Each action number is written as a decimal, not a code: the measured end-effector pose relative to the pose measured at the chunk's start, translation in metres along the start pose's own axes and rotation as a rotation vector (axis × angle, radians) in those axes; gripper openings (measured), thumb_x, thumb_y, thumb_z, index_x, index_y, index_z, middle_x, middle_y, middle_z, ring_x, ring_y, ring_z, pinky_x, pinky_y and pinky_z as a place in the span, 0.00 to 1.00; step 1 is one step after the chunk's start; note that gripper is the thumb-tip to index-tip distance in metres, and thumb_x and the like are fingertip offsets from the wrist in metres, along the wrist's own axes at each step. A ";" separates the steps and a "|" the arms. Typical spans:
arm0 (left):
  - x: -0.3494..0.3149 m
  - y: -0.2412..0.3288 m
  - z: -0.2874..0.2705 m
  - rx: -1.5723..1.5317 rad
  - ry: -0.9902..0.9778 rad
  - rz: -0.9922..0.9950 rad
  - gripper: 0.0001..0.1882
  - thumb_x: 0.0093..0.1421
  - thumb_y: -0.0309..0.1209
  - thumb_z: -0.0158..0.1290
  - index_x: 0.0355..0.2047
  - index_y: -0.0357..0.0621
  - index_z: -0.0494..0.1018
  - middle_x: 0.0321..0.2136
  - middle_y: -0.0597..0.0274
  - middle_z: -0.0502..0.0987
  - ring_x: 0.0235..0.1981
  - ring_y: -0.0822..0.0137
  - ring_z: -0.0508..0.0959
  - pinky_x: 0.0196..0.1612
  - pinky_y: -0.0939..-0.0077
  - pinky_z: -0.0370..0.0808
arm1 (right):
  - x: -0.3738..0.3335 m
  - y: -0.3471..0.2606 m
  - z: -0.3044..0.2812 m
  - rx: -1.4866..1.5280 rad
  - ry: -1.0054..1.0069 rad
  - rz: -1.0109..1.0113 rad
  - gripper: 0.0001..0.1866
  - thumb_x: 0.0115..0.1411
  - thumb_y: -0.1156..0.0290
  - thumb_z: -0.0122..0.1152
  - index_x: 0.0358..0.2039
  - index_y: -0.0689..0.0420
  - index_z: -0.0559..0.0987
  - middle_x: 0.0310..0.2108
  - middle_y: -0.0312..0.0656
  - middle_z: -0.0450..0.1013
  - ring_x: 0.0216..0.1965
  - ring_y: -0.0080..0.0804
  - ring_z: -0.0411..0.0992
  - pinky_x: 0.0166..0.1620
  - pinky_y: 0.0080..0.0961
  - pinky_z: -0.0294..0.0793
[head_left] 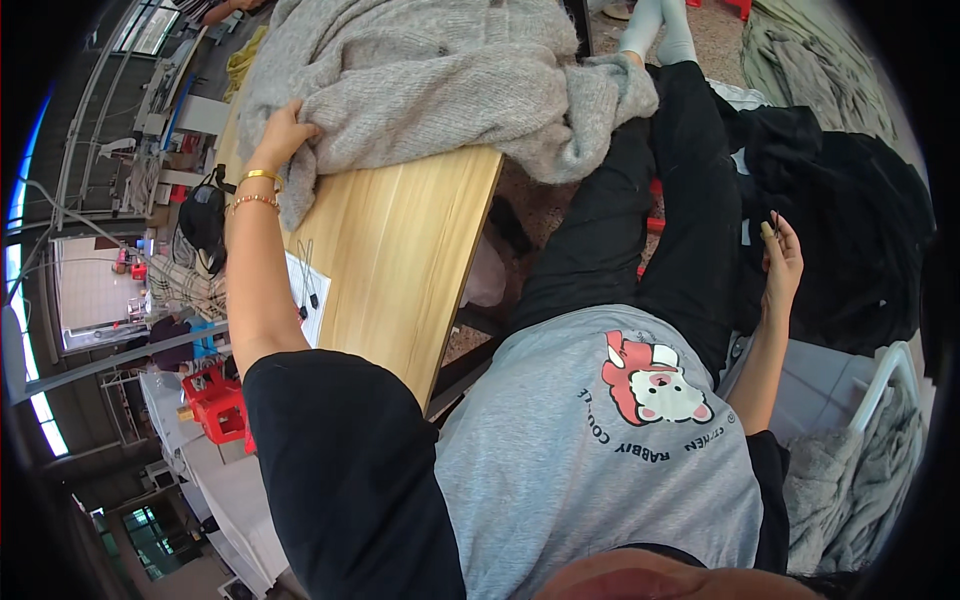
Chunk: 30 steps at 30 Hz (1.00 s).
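Observation:
A fuzzy grey knit garment (430,90) lies heaped over the far part of a wooden table (390,240), and one end hangs past the table's edge over my legs. My left hand (284,136) is closed on its left side, thumb on top of the knit and fingertips partly hidden by it. On the other side, my right hand (783,255) is raised beside my right thigh. Its thumb and fingers pinch a small, thin dark thing, too small to name. The thumb tip looks yellowish, as if covered.
A white paper (308,300) with dark cords (307,270) lies on the table's left edge. Black cloth (850,230) is piled at right, above a white-rimmed bin (890,380) and grey fabric (835,490). Red stools (215,400) stand at left. Another person's arm (225,10) shows far left.

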<state>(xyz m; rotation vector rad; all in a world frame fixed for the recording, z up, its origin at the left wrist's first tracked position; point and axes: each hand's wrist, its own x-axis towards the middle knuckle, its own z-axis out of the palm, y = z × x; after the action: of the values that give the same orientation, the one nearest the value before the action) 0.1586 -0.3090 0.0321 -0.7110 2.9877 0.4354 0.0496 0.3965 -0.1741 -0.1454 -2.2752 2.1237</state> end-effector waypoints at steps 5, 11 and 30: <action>-0.018 0.010 -0.021 -0.023 0.284 0.211 0.17 0.52 0.24 0.55 0.43 0.39 0.73 0.37 0.52 0.78 0.41 0.57 0.78 0.44 0.70 0.73 | 0.000 -0.006 -0.006 -0.027 -0.002 0.000 0.20 0.64 0.71 0.59 0.55 0.61 0.74 0.36 0.29 0.76 0.20 0.06 0.57 0.22 0.08 0.50; -0.106 0.100 -0.025 -0.425 -0.342 0.188 0.14 0.58 0.26 0.55 0.45 0.42 0.74 0.41 0.64 0.77 0.39 0.71 0.77 0.39 0.76 0.73 | 0.000 0.012 -0.006 0.014 0.053 0.002 0.19 0.64 0.71 0.59 0.55 0.59 0.75 0.35 0.28 0.76 0.20 0.05 0.56 0.22 0.07 0.49; -0.085 0.096 0.048 -0.375 -0.253 -0.033 0.12 0.53 0.34 0.65 0.32 0.39 0.77 0.28 0.64 0.80 0.28 0.74 0.77 0.30 0.80 0.73 | -0.005 0.030 -0.008 -0.014 -0.062 0.058 0.17 0.61 0.69 0.61 0.51 0.56 0.77 0.25 0.21 0.64 0.21 0.07 0.55 0.24 0.11 0.49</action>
<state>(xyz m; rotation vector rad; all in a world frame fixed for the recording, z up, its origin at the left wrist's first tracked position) 0.1903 -0.1760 0.0201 -0.6652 2.6791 1.0170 0.0565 0.4059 -0.2033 -0.1505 -2.3484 2.1705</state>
